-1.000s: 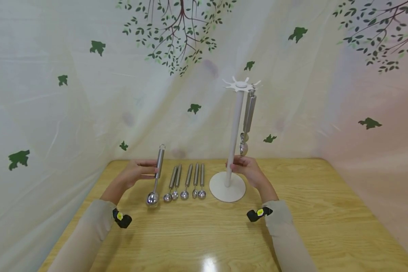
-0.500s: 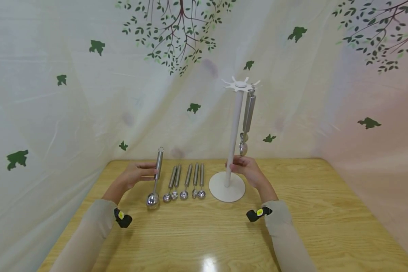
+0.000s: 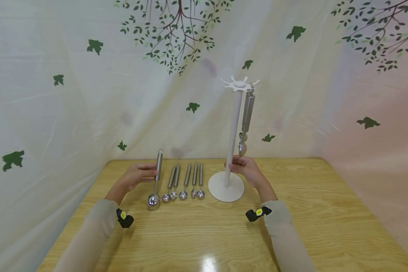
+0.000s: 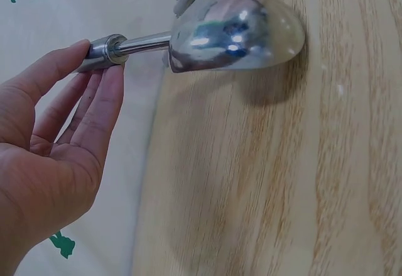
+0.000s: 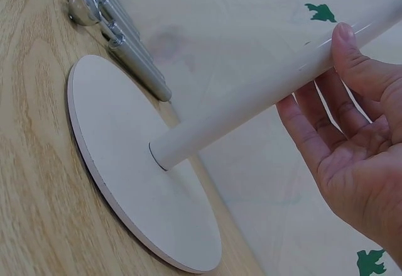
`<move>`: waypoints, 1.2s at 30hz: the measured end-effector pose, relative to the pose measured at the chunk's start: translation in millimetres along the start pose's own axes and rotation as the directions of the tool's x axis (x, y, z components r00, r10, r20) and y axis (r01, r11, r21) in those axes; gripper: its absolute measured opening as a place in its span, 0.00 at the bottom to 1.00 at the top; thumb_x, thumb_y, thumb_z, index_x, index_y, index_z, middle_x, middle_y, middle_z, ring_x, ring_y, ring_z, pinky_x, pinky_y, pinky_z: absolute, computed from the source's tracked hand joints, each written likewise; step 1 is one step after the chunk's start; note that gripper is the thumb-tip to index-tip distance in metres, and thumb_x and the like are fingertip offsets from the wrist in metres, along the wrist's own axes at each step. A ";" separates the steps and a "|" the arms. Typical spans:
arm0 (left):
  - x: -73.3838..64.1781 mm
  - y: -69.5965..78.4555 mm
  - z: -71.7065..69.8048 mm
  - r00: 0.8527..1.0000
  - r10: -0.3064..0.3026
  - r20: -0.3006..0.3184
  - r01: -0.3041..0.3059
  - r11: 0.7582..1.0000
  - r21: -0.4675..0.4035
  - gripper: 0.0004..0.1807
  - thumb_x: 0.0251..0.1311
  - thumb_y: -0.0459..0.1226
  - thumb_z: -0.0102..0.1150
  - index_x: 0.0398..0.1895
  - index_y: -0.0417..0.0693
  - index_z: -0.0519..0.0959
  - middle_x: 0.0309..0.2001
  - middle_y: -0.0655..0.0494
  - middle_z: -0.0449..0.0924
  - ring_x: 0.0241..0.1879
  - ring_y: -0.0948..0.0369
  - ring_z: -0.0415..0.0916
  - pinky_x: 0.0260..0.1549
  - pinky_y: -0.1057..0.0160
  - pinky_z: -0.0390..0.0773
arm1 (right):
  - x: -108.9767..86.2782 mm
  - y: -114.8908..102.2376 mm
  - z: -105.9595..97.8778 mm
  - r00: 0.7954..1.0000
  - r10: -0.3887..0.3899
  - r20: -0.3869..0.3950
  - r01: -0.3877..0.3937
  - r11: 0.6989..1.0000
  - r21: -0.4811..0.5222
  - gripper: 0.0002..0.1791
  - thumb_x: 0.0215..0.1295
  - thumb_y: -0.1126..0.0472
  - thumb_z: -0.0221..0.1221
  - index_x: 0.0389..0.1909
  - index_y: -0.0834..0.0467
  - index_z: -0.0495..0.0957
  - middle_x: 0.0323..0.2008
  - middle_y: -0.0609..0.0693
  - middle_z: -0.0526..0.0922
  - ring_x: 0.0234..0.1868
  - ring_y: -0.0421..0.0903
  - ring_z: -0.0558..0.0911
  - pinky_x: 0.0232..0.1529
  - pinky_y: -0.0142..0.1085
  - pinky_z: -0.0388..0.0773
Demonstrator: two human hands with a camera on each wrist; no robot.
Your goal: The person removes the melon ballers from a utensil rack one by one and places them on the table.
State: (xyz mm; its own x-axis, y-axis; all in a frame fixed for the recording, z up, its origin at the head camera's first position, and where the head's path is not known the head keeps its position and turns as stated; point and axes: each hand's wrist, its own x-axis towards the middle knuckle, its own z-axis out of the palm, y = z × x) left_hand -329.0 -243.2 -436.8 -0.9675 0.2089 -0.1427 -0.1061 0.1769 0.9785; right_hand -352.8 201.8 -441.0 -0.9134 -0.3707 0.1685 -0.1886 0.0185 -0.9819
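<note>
Steel and white: the left hand (image 3: pixel 136 176) pinches the handle of a large scoop (image 3: pixel 153 201) between thumb and fingertips, while the right hand (image 3: pixel 247 170) grips the lower pole of a white stand (image 3: pixel 234 124). The scoop leans slightly, ring end up; whether its bowl touches the table (image 3: pixel 190 234) cannot be told. Five smaller scoops (image 3: pixel 187 175) lie between the large scoop and the stand's base, just beside each, handle ends near the table's back edge. Wider stretches of wood reach toward the right and front. Both forearms extend forward, palms facing inward. Overlapping hanging scoops (image 3: pixel 247 113) occupy the stand's right side, before a printed cloth (image 3: pixel 149 105).
</note>
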 end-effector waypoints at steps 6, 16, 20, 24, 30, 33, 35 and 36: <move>3.4 -2.2 1.8 1.000 -0.009 -0.019 0.009 1.000 -0.002 0.29 0.66 0.34 0.66 0.66 0.27 0.71 0.43 0.60 0.88 0.43 0.64 0.86 0.54 0.56 0.86 | 0.0 -0.2 -0.4 1.000 -0.014 0.001 0.014 1.000 0.003 0.22 0.70 0.67 0.62 0.60 0.73 0.74 0.58 0.74 0.78 0.50 0.39 0.85 0.56 0.32 0.84; 5.9 -3.3 3.6 0.999 -0.014 -0.030 0.015 1.000 0.020 0.31 0.67 0.35 0.66 0.68 0.28 0.69 0.50 0.53 0.87 0.44 0.63 0.85 0.56 0.56 0.85 | 1.2 -0.4 -0.9 1.000 -0.012 0.005 0.012 1.000 0.002 0.20 0.70 0.67 0.62 0.60 0.72 0.75 0.58 0.76 0.77 0.50 0.40 0.85 0.56 0.32 0.84; 9.5 -6.0 5.0 0.999 -0.014 -0.044 0.014 1.000 -0.009 0.30 0.66 0.34 0.65 0.67 0.28 0.70 0.50 0.52 0.88 0.42 0.64 0.86 0.58 0.54 0.84 | 1.3 -0.9 -0.5 1.000 -0.003 -0.006 0.003 1.000 -0.009 0.24 0.70 0.67 0.61 0.62 0.76 0.71 0.57 0.73 0.79 0.50 0.39 0.85 0.57 0.32 0.84; 13.1 -8.1 6.3 0.998 -0.020 -0.059 0.019 1.000 -0.024 0.29 0.67 0.33 0.65 0.67 0.29 0.71 0.50 0.51 0.88 0.42 0.64 0.86 0.58 0.53 0.84 | 0.8 -1.7 0.2 1.000 0.005 -0.010 -0.005 1.000 -0.008 0.24 0.70 0.67 0.62 0.62 0.76 0.71 0.57 0.72 0.80 0.50 0.40 0.85 0.58 0.33 0.83; 16.8 -9.6 9.0 0.996 -0.052 -0.075 0.050 0.998 -0.023 0.30 0.66 0.35 0.66 0.68 0.29 0.70 0.49 0.53 0.88 0.43 0.65 0.85 0.59 0.54 0.83 | 0.5 -1.0 -0.1 1.000 -0.006 -0.008 0.006 1.000 0.004 0.21 0.69 0.67 0.63 0.59 0.72 0.75 0.57 0.73 0.79 0.49 0.39 0.86 0.57 0.33 0.84; 18.1 -9.3 10.3 0.993 -0.073 -0.090 0.073 0.997 -0.007 0.30 0.67 0.36 0.66 0.68 0.30 0.71 0.47 0.56 0.88 0.43 0.66 0.85 0.60 0.56 0.83 | 0.3 -1.4 -0.2 1.000 -0.017 -0.007 0.018 1.000 0.014 0.19 0.69 0.68 0.63 0.58 0.72 0.77 0.55 0.72 0.81 0.49 0.40 0.86 0.55 0.33 0.85; 18.9 -9.4 10.8 0.992 -0.082 -0.100 0.083 0.997 0.006 0.30 0.67 0.37 0.65 0.68 0.31 0.71 0.47 0.57 0.87 0.43 0.66 0.84 0.59 0.57 0.83 | 0.2 -1.6 -0.4 1.000 -0.022 -0.004 0.022 1.000 0.016 0.19 0.69 0.67 0.63 0.57 0.71 0.77 0.55 0.71 0.82 0.48 0.40 0.86 0.55 0.33 0.85; 19.5 -9.8 11.0 0.991 -0.084 -0.105 0.084 0.996 0.003 0.30 0.67 0.37 0.65 0.68 0.31 0.71 0.47 0.56 0.87 0.43 0.66 0.84 0.58 0.58 0.84 | 0.2 -1.7 -0.3 1.000 -0.019 -0.005 0.020 1.000 0.020 0.18 0.68 0.68 0.63 0.57 0.70 0.78 0.55 0.71 0.82 0.48 0.40 0.86 0.54 0.33 0.85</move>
State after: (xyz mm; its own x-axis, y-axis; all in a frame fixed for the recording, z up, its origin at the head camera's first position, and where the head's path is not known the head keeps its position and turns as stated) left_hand -344.3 -230.3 -450.7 -0.9740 0.0912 -0.2074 -0.1866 0.1967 0.9625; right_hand -352.8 202.0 -439.3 -0.9113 -0.3663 0.1880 -0.1993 -0.0069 -0.9799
